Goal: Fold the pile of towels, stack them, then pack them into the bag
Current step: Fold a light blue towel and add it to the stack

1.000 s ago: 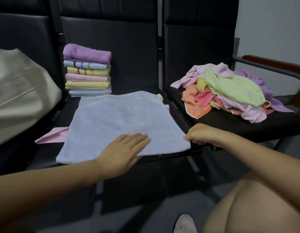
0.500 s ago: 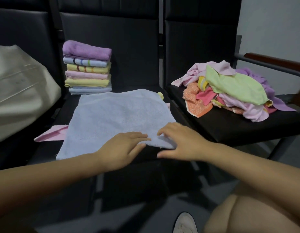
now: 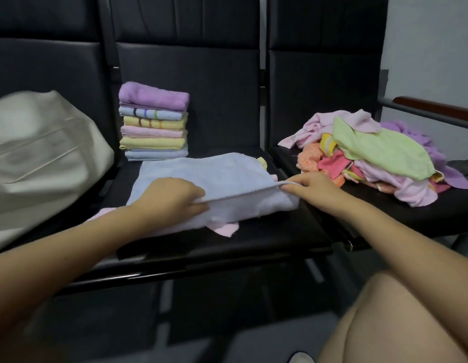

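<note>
Lying across the black padded chair seat (image 3: 267, 237), a pale blue terry towel (image 3: 201, 174) is being folded, its near edge lifted and carried toward the far edge. That lifted edge is pinched at two places: by the left hand (image 3: 172, 200), whose fingers are curled over the cloth near the middle of the edge, and by the right hand (image 3: 311, 186), whose fingertips nip the right-hand corner. The raised edge runs left to right between the two grips, so the fold's long axis is judged to lie across the seat, and the far edge to be met lies straight ahead of both hands, away from the body. The right hand is the nearer to that far edge, and the left would need to travel further for the corners to meet squarely. A pink cloth (image 3: 225, 227) shows beneath the towel. The stack of six folded towels (image 3: 154, 121) stands just behind, the loose pile of unfolded towels (image 3: 371, 155) on the next seat, and the cream fabric bag (image 3: 44, 153) to the left.
</note>
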A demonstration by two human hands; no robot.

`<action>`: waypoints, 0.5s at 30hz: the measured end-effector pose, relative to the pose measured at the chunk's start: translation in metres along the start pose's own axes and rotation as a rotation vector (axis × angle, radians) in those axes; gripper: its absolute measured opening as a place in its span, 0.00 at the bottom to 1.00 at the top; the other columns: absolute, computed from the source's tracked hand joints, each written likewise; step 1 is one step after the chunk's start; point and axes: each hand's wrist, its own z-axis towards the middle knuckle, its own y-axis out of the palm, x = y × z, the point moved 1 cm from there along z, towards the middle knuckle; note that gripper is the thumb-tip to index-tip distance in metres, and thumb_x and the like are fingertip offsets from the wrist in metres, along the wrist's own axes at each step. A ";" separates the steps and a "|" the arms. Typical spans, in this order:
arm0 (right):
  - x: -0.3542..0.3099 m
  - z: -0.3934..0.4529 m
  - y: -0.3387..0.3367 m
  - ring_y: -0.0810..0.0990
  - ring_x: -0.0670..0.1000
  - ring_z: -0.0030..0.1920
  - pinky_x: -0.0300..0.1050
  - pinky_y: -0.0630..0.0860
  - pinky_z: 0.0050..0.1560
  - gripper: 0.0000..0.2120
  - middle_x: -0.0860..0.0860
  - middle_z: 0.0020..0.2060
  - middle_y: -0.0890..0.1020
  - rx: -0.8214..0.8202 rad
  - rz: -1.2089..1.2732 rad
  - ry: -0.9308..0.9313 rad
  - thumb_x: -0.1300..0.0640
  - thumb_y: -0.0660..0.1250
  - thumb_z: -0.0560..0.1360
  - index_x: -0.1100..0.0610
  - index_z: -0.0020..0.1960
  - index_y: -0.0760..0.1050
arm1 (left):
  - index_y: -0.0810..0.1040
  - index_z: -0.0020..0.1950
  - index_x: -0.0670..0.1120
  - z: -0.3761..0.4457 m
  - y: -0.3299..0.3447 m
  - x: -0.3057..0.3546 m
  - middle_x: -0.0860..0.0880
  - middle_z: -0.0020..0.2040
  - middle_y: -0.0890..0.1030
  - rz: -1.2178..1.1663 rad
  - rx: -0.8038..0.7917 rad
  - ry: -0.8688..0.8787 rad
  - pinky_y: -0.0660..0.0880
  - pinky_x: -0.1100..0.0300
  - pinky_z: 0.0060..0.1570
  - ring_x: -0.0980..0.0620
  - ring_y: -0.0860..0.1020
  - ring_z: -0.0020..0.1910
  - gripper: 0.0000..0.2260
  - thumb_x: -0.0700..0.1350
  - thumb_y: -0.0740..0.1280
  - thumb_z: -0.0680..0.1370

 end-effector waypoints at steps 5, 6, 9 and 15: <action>-0.003 0.003 -0.002 0.81 0.58 0.54 0.57 0.74 0.62 0.09 0.65 0.55 0.81 0.199 0.574 0.197 0.58 0.68 0.76 0.63 0.51 0.81 | 0.69 0.31 0.43 -0.019 -0.006 -0.046 0.52 0.29 0.70 -0.428 -0.022 -0.320 0.65 0.56 0.34 0.53 0.67 0.31 0.24 0.62 0.58 0.74; -0.003 0.003 -0.001 0.81 0.60 0.56 0.58 0.74 0.62 0.10 0.65 0.55 0.81 0.214 0.610 0.220 0.58 0.68 0.76 0.64 0.52 0.80 | 0.68 0.32 0.42 -0.024 -0.005 -0.053 0.51 0.30 0.69 -0.562 -0.028 -0.399 0.64 0.55 0.36 0.53 0.66 0.31 0.24 0.61 0.61 0.75; -0.008 0.002 0.003 0.82 0.56 0.50 0.53 0.78 0.54 0.06 0.58 0.46 0.83 0.208 0.487 0.187 0.57 0.69 0.76 0.59 0.46 0.81 | 0.75 0.41 0.35 -0.042 -0.005 -0.065 0.47 0.36 0.76 -0.918 0.003 -0.585 0.68 0.55 0.43 0.54 0.71 0.39 0.32 0.67 0.63 0.67; -0.015 0.005 0.007 0.79 0.51 0.43 0.45 0.74 0.45 0.14 0.59 0.43 0.82 0.239 0.443 0.132 0.56 0.68 0.77 0.69 0.50 0.79 | 0.76 0.45 0.34 -0.052 -0.014 -0.058 0.49 0.37 0.76 -0.948 0.021 -0.588 0.68 0.56 0.43 0.54 0.72 0.38 0.32 0.65 0.63 0.69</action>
